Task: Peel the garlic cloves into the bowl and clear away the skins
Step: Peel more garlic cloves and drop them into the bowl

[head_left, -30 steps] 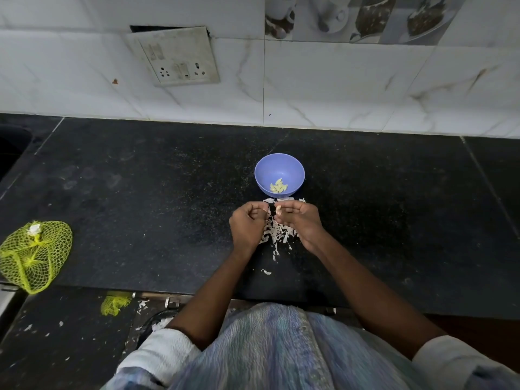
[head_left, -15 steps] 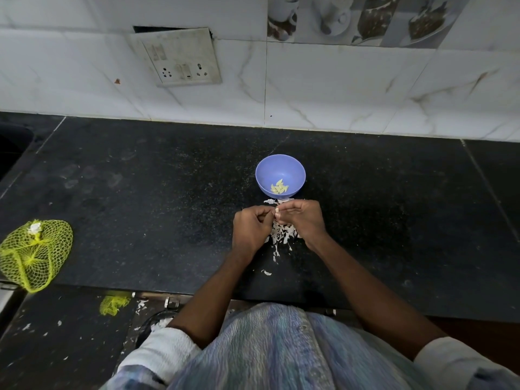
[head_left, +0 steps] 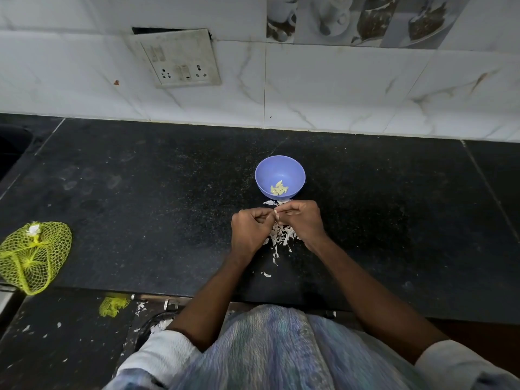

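We hold one small pale garlic clove (head_left: 276, 213) pinched between the curled fingers of our left hand (head_left: 251, 230) and right hand (head_left: 303, 219), just in front of the round lilac plastic bowl (head_left: 280, 175) containing peeled cloves (head_left: 279, 188). Our hands partly cover the heap of white papery skins (head_left: 281, 235) on the black stone counter (head_left: 140, 192). A yellow mesh net bag (head_left: 32, 256) lies well apart, far left.
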